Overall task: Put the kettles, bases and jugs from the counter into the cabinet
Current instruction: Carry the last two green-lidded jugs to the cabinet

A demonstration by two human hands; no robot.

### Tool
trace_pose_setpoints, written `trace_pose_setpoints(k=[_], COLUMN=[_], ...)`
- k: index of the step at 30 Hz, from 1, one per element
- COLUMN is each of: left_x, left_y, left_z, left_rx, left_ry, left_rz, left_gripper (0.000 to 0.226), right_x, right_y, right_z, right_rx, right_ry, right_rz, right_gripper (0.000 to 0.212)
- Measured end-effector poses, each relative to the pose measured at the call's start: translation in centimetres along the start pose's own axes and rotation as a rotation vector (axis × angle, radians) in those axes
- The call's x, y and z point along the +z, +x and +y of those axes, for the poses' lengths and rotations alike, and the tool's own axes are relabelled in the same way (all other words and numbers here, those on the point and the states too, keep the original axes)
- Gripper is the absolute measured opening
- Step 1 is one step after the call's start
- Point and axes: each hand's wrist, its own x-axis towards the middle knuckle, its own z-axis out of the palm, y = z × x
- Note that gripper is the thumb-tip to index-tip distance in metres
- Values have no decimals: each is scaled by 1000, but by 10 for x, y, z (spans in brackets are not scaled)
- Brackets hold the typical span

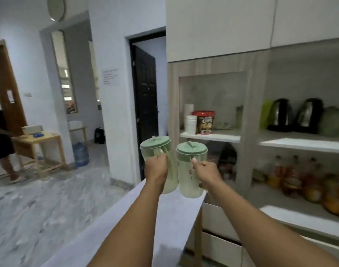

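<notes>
I hold two pale green lidded jugs side by side above the white counter. My left hand grips the handle of the left jug. My right hand grips the handle of the right jug. Both jugs are upright and lifted off the counter, in front of the open shelf cabinet. On its upper right shelf stand two steel kettles on black bases, one to the left of the other, with another green jug beside them.
White cups and a snack bag sit on the left shelf. Several bottles fill the lower right shelf. A dark doorway lies left of the cabinet. A person's legs, a wooden table and a water bottle are at far left.
</notes>
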Motion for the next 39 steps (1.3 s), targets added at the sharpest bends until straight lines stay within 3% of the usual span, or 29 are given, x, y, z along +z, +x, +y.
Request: trace_pose_setpoints(k=[6,11,20,26,34,39], left_x=[134,257,489,578,659,712], left_y=[-57,-88,-112,-73,58,140], left_z=[46,64,75,65,31,6], left_rx=[118,180,142,137,120,52], left_ry=[-70,-98,-138,-40,48,43], left_rz=[-227,-317,-420,-394,-348,-342], left_gripper=[30,33,36,40,38,33], right_x=[-169,-297,-492,-528,-513,-500], right_y=[6,26,117,204,356,448], right_z=[-21,-17,2,14,29,39], right_rx=[-19,-40,-52,-45,-98,-53], right_ry=[33,40,8,49,46,75], right_rz=[276,448,549,541,494,460], right_gripper=[36,36,40,44,49,35])
